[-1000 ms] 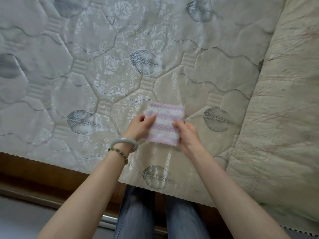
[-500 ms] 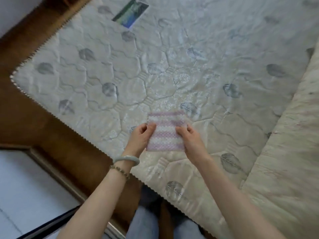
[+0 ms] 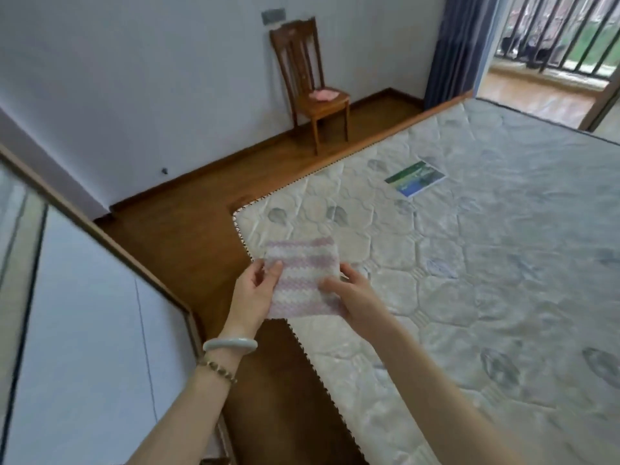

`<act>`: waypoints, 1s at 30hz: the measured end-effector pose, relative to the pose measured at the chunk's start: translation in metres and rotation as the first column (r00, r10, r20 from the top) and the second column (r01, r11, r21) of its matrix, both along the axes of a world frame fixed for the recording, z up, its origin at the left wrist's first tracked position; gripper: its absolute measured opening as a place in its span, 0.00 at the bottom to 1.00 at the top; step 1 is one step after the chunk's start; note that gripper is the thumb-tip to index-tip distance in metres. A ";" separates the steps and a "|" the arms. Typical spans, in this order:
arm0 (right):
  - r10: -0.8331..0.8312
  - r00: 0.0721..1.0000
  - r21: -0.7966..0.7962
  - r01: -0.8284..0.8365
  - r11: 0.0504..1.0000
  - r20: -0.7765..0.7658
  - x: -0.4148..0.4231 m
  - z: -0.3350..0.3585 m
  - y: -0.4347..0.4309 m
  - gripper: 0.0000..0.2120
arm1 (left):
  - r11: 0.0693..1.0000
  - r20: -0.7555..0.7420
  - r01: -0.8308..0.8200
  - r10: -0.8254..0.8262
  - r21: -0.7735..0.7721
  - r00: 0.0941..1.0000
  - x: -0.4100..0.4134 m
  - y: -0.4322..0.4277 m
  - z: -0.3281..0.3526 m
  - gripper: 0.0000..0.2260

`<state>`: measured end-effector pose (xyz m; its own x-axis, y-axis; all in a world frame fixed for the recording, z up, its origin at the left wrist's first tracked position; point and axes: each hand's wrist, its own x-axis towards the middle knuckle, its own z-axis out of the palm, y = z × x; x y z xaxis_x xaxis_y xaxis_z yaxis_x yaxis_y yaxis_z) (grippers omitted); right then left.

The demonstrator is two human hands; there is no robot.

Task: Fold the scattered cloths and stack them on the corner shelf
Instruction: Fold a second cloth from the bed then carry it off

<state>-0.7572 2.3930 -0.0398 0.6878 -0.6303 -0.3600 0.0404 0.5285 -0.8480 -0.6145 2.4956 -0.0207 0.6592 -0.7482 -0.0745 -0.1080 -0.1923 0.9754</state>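
folded cloth [image 3: 303, 276], pink-and-white striped, held flat in the air between both hands above the near left corner of the mattress [image 3: 469, 263]. left hand [image 3: 255, 290] closed on the cloth's left edge, thumb on top and fingers beneath; a pale bangle [image 3: 230, 344] and a beaded bracelet [image 3: 216, 368] sit on that wrist. right hand [image 3: 352, 297] closed on the right edge, thumb pressed onto the upper face, fingers hidden under the fabric. the cloth's far edge is level and free; its near edge hangs just past the mattress border, over the wooden floor [image 3: 188, 229].

mattress edge, trimmed with a dark dotted piping, runs from the lower middle up to a rounded corner, then turns toward the upper right. a strip of bare floor lies between that edge and the white wall [image 3: 134, 78]. a wooden chair [image 3: 310, 82] stands against the wall, well apart from the hands, with a pink cloth [image 3: 323, 94] lying on its seat. a printed card [image 3: 415, 178] rests on the mattress beyond the hands, near the far edge. blue curtain [image 3: 459, 45] and a railed balcony [image 3: 553, 31] close the upper right. a pale panel [image 3: 84, 330] with a wooden rim fills the lower left, beside the left forearm
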 end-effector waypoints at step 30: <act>0.537 0.840 -0.379 -0.472 0.796 0.080 0.507 0.129 -0.128 0.15 | 0.806 0.088 -0.516 0.560 -0.290 0.824 0.428 -0.055 0.118 0.16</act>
<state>-0.2507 2.2649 0.0891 0.9717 -0.2333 -0.0381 0.0108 0.2047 -0.9788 -0.1861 2.4411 0.0970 0.9469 -0.2483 0.2045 -0.2177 -0.0267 0.9757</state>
